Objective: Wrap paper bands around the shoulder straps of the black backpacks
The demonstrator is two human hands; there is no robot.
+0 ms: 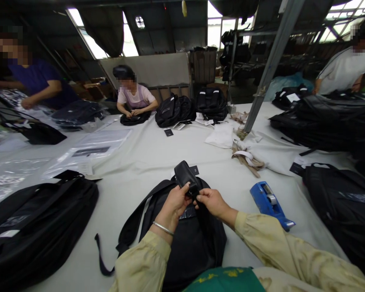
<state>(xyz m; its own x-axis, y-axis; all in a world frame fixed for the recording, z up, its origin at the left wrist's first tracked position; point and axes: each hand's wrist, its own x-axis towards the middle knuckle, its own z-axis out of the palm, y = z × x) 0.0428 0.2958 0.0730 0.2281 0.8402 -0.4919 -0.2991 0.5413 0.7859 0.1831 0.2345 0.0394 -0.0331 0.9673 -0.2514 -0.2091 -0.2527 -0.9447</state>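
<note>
A black backpack (185, 247) lies on the white-covered table in front of me, its top pointing away. My left hand (177, 200) grips a black strap piece (186, 174) that loops up above the top of the bag. Close beside it, my right hand (211, 200) pinches the strap's lower right side. The fingertips of both hands nearly meet there, and the exact spot between them is partly hidden. A small black tag (194, 170) sticks out behind the loop. One shoulder strap (135, 215) curves out on the left of the bag.
A blue tape dispenser (270, 205) sits right of my right hand. Black bags lie at the left (42, 227) and right (346, 211). Farther back are cloth strips (247, 156), plastic sheets (91, 150), more backpacks (173, 109), a slanted metal post (270, 69) and three people.
</note>
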